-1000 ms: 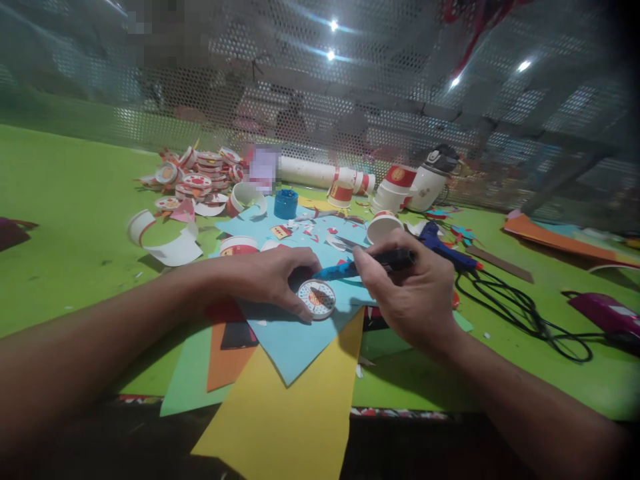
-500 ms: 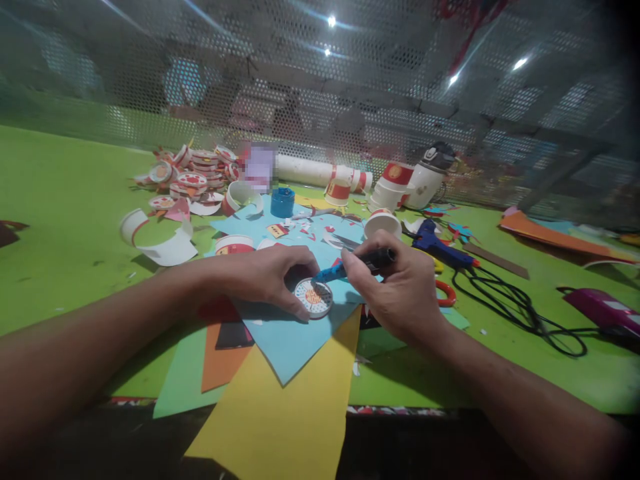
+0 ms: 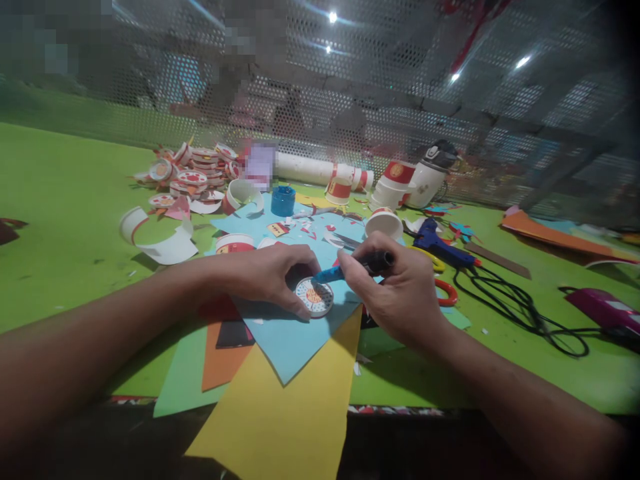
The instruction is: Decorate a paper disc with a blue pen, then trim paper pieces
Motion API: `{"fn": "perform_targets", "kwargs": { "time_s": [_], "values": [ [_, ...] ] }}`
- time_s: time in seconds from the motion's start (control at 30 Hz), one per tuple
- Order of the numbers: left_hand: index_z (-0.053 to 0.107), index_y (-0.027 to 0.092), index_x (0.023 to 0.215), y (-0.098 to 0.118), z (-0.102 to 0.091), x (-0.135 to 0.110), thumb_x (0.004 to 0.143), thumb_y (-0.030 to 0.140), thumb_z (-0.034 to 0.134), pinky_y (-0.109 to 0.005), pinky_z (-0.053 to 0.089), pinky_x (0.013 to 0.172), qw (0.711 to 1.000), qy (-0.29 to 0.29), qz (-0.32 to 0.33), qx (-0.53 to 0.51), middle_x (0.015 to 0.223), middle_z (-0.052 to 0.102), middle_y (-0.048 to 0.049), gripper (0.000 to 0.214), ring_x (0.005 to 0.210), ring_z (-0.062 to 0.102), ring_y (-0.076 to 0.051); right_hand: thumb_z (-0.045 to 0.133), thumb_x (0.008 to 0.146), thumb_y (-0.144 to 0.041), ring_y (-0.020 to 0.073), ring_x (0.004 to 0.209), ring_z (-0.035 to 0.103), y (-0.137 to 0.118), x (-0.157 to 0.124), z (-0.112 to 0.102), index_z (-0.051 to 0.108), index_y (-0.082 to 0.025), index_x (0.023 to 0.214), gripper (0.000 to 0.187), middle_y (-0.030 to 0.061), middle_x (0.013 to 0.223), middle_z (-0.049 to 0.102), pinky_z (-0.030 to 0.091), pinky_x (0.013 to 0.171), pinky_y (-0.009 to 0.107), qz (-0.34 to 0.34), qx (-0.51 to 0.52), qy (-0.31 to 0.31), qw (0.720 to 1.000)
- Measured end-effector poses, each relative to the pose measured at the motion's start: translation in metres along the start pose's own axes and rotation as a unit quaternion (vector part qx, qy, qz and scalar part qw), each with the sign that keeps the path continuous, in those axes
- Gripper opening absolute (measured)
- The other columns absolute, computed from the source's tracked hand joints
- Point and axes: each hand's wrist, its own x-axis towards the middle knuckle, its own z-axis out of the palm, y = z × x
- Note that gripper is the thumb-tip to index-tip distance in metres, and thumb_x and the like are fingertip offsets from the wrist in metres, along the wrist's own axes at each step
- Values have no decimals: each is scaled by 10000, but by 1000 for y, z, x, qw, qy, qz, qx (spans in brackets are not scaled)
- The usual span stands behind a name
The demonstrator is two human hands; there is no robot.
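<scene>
Holds a round disc (image 3: 315, 299) low over a blue sheet (image 3: 285, 353), near the front of the green bench (image 3: 65, 280). Pinches its edge in the left hand (image 3: 273, 277), thumb at the near-left rim, fingers arched round the far side: presumably to prevent turning while leaving the patterned face exposed. Clamps a blue-fronted marker (image 3: 375, 263) between thumb and fingers of the right hand (image 3: 400, 287), slanted down to the far part of that face; probably angled to leave the tip in sight. Cannot confirm contact at the tip.

Stacked beneath the blue sheet, likely as a work pad: yellow paper (image 3: 290, 413), overhanging the front edge, and orange paper (image 3: 220, 367). Lying to the right: a blue glue gun (image 3: 435, 241) and looped black cable (image 3: 515, 307), apparently aside from the drawing area. Standing farther back: a blue jar (image 3: 283, 201), paper cups (image 3: 395, 190) and a dark-lidded white container (image 3: 427, 180). Heaped at left rear: red-and-white discs (image 3: 203, 170). Bounded behind by a perforated screen (image 3: 310, 100), with bright lamps (image 3: 333, 17) above.
</scene>
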Motion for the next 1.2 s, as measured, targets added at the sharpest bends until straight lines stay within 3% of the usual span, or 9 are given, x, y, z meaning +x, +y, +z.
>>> {"fn": "perform_targets", "kwargs": {
  "time_s": [0.3,0.63,0.83,1.2],
  "values": [
    [555,189,1016,-1,0,1,645,464,791,-258,403,701,1000,-4,4,-11,952,579,-10,519,871,542,-187,680,828,-221,30,459,301,2,-2,0,495,-156,618,288,-94,523,356,267,451,184,-69,-35,4,997],
    [564,197,1047,-3,2,1,631,497,789,-246,386,702,1000,4,2,11,953,570,-6,559,861,520,-178,686,811,-203,40,464,298,-5,-1,-4,514,-165,593,281,-88,520,366,253,430,193,-36,-39,78,996],
    [563,192,1078,-3,1,1,622,529,791,-269,407,762,1000,-4,-11,-1,1012,581,-28,611,913,532,-200,671,806,-203,48,447,285,-3,-1,-1,499,-182,588,278,-91,505,342,232,413,205,-20,-35,60,997],
    [572,195,1048,0,1,0,625,515,786,-251,383,702,1000,-1,-3,-4,949,572,-5,572,848,508,-176,663,813,-220,46,436,304,-2,-1,0,507,-179,592,273,-88,493,371,247,412,201,-17,-36,44,998]
  ]
}}
